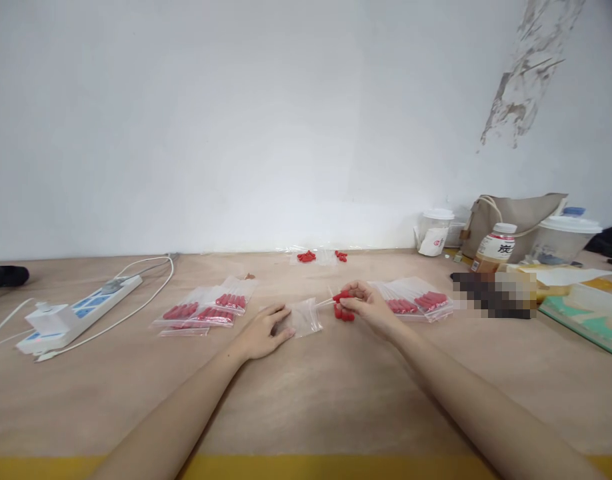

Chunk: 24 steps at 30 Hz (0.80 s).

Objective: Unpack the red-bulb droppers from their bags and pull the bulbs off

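Note:
A small clear zip bag lies flat between my two hands. My left hand rests on the table at the bag's left edge, thumb and fingers spread apart, fingertips touching it. Over the bag's right side, my right hand is closed in a pinch on a red-handled stick. The stick's thin white end points left, toward the bag. Just below, more red pieces lie on the table, partly hidden by my right hand.
Filled bags of red-handled sticks lie at left and right. Loose red pieces sit near the wall. A power strip with cables stands far left. On the right are a cup, a bottle and a bag.

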Each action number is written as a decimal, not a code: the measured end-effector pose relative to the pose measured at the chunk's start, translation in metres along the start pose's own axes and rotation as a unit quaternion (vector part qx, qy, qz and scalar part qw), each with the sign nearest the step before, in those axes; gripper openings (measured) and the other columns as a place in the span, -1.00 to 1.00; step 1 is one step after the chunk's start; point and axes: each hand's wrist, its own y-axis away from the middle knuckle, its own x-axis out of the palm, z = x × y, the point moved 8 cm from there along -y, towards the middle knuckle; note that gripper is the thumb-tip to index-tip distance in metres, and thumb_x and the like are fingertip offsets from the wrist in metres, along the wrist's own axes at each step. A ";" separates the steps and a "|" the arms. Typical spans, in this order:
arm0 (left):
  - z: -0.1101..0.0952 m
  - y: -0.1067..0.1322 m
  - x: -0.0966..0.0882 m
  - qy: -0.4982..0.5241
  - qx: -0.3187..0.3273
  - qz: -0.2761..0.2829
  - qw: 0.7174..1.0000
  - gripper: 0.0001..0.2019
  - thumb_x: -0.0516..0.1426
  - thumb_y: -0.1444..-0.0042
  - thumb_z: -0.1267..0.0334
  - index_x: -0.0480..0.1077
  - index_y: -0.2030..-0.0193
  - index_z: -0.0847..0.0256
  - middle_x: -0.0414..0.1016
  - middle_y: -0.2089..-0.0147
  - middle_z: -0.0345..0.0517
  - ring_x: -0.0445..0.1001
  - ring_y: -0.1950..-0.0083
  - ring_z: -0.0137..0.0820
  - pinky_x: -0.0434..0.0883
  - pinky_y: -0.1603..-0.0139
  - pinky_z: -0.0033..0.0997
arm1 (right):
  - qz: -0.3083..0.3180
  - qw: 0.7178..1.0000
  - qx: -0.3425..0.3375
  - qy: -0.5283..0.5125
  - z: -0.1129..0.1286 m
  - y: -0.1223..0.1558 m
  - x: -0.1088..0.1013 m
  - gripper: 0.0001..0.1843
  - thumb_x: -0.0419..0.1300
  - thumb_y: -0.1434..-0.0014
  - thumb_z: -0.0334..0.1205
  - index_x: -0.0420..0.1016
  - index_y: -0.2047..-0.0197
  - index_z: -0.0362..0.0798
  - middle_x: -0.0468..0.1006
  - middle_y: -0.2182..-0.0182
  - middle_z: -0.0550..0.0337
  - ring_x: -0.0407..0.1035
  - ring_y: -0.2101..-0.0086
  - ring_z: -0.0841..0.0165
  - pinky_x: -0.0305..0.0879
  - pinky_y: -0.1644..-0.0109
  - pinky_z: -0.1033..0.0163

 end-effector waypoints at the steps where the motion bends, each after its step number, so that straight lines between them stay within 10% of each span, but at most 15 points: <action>1: 0.002 0.000 -0.001 -0.015 -0.022 -0.009 1.000 -0.43 -0.07 -0.07 -0.10 0.19 -0.14 0.19 0.11 -0.22 0.00 0.11 -0.21 -0.21 0.08 -0.19 -0.21 | -0.009 1.000 0.003 -0.005 0.003 -0.001 -0.007 -0.72 0.24 0.16 -0.19 0.24 0.38 -0.06 0.45 0.50 0.27 0.36 0.52 0.45 0.32 0.39 0.25; 6: 0.007 0.003 -0.013 -0.114 -0.121 -0.093 0.982 -0.50 -0.15 -0.11 -0.09 0.39 0.11 0.23 0.34 -0.01 0.11 0.23 -0.09 -0.08 0.19 -0.05 -0.04 | -0.097 0.989 -0.085 0.075 0.024 -0.002 -0.049 -0.69 0.23 0.13 -0.10 0.25 0.35 -0.06 0.45 0.41 0.20 0.40 0.38 0.40 0.35 0.22 0.18; 9: 0.000 0.001 -0.024 -0.120 -0.067 -0.135 0.981 -0.56 -0.16 -0.16 0.01 0.36 0.06 0.22 0.30 -0.05 0.09 0.18 -0.13 -0.15 0.14 -0.10 -0.09 | -0.144 0.951 -0.158 0.221 0.031 0.007 -0.063 -0.75 0.15 0.03 -0.12 0.27 0.30 -0.06 0.46 0.35 0.13 0.38 0.32 0.37 0.33 0.20 0.20; 15: -0.006 -0.008 -0.003 -0.024 0.075 0.040 0.996 -0.56 -0.22 -0.19 0.02 0.07 -0.19 -0.02 -0.05 -0.29 -0.19 -0.09 -0.29 -0.32 -0.08 -0.24 -0.20 | -0.101 0.871 -0.198 0.438 0.019 0.023 -0.056 -0.81 -0.01 -0.06 -0.30 0.33 0.23 -0.07 0.46 0.33 0.11 0.35 0.32 0.36 0.27 0.22 0.24; 24: 0.029 -0.025 0.015 -0.066 -0.153 -0.004 0.986 -0.36 -0.31 -0.11 -0.18 0.06 -0.21 0.12 -0.04 -0.28 0.04 -0.11 -0.29 -0.13 -0.13 -0.19 0.01 | 0.000 0.854 -0.169 0.492 -0.006 0.019 -0.035 -0.77 -0.05 -0.01 -0.44 0.29 0.26 -0.06 0.43 0.39 0.18 0.32 0.37 0.38 0.20 0.28 0.28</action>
